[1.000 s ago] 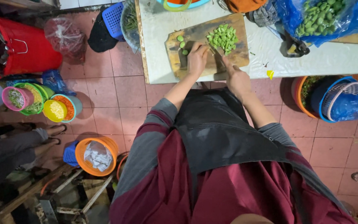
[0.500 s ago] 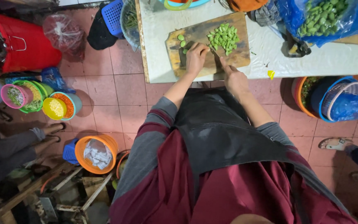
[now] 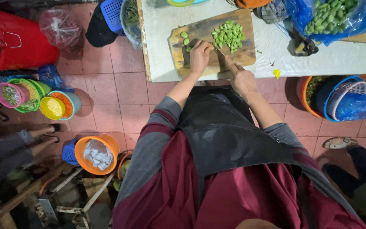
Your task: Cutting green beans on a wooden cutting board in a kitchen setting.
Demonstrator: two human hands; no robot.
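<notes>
Maroon sleeves and a dark apron fill the lower frame, arms reaching up to a worn brown wooden cutting board (image 3: 208, 40) at upper centre. On it, the right hand (image 3: 243, 78) grips a knife (image 3: 220, 54); the left hand (image 3: 200, 56), fingers curled, presses down beside the blade. Just above both hands lies a heap of chopped pale-green bean pieces (image 3: 228, 36).

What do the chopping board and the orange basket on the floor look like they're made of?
The chopping board looks like wood: brown, matte, with worn dark patches and visible grain. The orange basket seems to be moulded plastic: bright uniform colour, smooth rim with a slight sheen.
</notes>
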